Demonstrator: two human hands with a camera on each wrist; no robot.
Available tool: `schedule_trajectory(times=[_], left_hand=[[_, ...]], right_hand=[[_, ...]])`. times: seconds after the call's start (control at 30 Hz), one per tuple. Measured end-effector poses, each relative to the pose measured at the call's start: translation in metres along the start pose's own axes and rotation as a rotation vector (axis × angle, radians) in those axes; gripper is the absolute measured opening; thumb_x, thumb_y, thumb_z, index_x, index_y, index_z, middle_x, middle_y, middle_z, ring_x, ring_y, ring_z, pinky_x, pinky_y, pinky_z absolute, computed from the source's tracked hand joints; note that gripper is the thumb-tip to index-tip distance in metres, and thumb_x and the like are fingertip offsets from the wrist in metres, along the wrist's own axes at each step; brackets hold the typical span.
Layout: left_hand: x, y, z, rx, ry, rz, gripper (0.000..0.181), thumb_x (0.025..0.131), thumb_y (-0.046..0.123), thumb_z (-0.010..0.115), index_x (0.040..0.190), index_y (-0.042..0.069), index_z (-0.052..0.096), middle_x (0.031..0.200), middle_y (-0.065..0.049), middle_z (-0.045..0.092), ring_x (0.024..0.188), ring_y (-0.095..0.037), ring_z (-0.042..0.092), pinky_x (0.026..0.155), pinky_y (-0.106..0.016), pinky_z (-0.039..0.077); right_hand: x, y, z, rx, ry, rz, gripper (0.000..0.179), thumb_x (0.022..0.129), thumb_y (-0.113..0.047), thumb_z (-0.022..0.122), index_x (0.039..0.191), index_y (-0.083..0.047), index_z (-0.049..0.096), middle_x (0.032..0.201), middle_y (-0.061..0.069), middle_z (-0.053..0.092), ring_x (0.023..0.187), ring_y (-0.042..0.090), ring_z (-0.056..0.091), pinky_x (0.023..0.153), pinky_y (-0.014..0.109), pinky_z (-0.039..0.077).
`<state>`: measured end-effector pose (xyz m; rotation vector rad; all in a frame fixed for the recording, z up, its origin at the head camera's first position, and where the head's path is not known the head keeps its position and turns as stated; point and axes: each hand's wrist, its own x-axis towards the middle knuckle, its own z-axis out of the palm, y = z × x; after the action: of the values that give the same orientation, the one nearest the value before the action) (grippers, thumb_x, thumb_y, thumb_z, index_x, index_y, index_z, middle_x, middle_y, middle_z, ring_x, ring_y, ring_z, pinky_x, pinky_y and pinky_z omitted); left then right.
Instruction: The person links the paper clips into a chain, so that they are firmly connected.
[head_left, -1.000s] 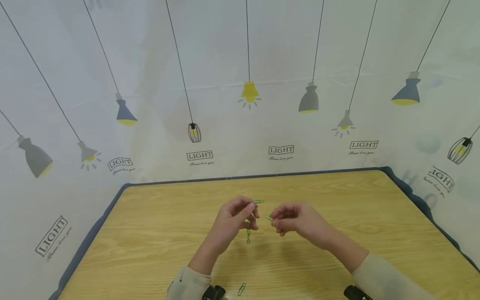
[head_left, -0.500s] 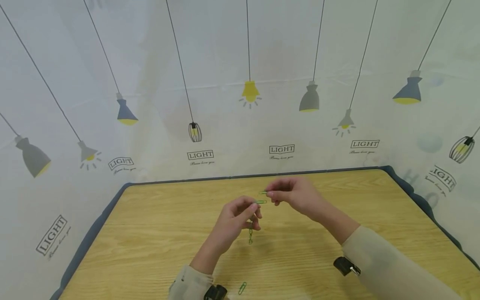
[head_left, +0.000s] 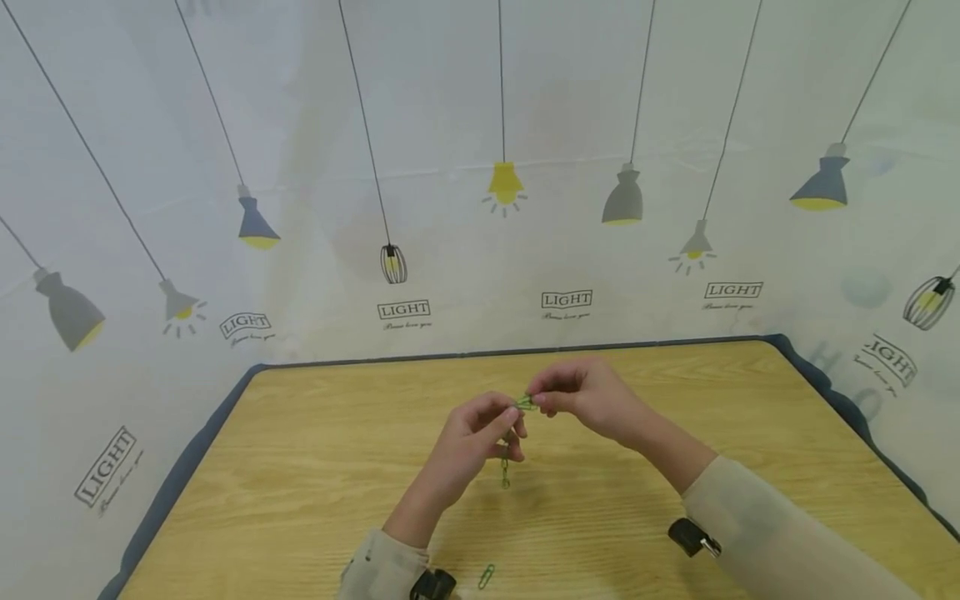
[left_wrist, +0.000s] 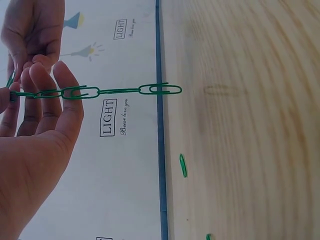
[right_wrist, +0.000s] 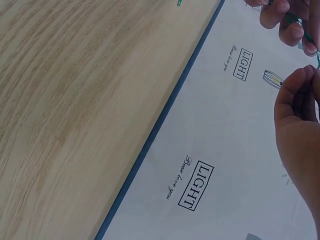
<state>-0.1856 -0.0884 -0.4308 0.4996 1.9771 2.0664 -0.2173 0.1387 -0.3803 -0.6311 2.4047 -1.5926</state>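
Observation:
My left hand [head_left: 468,446] pinches the top of a chain of green paper clips [left_wrist: 119,91] between thumb and forefinger. Linked clips dangle past its other fingers in the left wrist view. Above and right of it in the head view, my right hand [head_left: 596,396] pinches a single green paper clip. That clip overlaps the end clip [head_left: 525,403] sticking out of the left hand, and the fingertips of both hands are close together. Fingers partly hide where the two clips meet. In the right wrist view the right hand [right_wrist: 300,112] has its thumb and forefinger together.
A loose green paper clip [head_left: 486,576] lies on the wooden table [head_left: 300,467] near the front. In the left wrist view one clip [left_wrist: 183,165] lies on the wood, and part of another [left_wrist: 209,236] shows at the bottom edge. A printed white sheet [head_left: 450,125] stands behind the table.
My right hand has moved up, then slightly down toward the left hand, bringing its clip onto the chain's end clip. The left hand has barely shifted, the chain still dangling from it.

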Motion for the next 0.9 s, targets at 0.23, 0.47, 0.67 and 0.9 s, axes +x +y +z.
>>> schedule_trajectory(times=[0.23, 0.47, 0.67, 0.9], left_hand=[[-0.0016, -0.0003, 0.0003, -0.008, -0.008, -0.005, 0.027, 0.112, 0.026, 0.057, 0.120, 0.001, 0.065, 0.099, 0.000, 0.067, 0.080, -0.015, 0.068, 0.081, -0.034, 0.065], [-0.0014, 0.0005, 0.0015, -0.004, -0.015, -0.010, 0.026, 0.112, 0.025, 0.057, 0.120, 0.002, 0.064, 0.100, 0.000, 0.066, 0.081, -0.015, 0.068, 0.081, -0.034, 0.065], [-0.0009, 0.0008, 0.0015, 0.001, -0.018, -0.012, 0.026, 0.112, 0.025, 0.057, 0.120, 0.002, 0.064, 0.101, 0.000, 0.067, 0.081, -0.015, 0.068, 0.082, -0.034, 0.065], [-0.0004, 0.0003, 0.0006, 0.004, -0.016, -0.011, 0.025, 0.112, 0.025, 0.057, 0.119, 0.002, 0.064, 0.101, 0.000, 0.067, 0.081, -0.015, 0.068, 0.082, -0.035, 0.065]], right_hand=[[-0.0029, -0.0018, 0.0010, -0.008, -0.014, 0.011, 0.009, 0.101, -0.009, 0.071, 0.107, -0.005, 0.077, 0.101, 0.010, 0.075, 0.089, 0.022, 0.068, 0.076, 0.033, 0.057], [-0.0060, -0.0010, -0.0008, -0.021, -0.029, 0.009, 0.010, 0.101, -0.012, 0.073, 0.106, -0.005, 0.077, 0.102, 0.015, 0.075, 0.089, 0.022, 0.067, 0.077, 0.033, 0.057], [-0.0080, -0.0014, -0.0025, -0.020, -0.039, 0.003, 0.009, 0.101, -0.011, 0.072, 0.106, -0.005, 0.077, 0.098, 0.007, 0.074, 0.089, 0.023, 0.067, 0.078, 0.033, 0.058], [-0.0100, -0.0012, -0.0062, -0.040, -0.047, 0.006, 0.009, 0.102, -0.011, 0.072, 0.106, -0.005, 0.077, 0.097, 0.005, 0.074, 0.090, 0.023, 0.067, 0.078, 0.035, 0.059]])
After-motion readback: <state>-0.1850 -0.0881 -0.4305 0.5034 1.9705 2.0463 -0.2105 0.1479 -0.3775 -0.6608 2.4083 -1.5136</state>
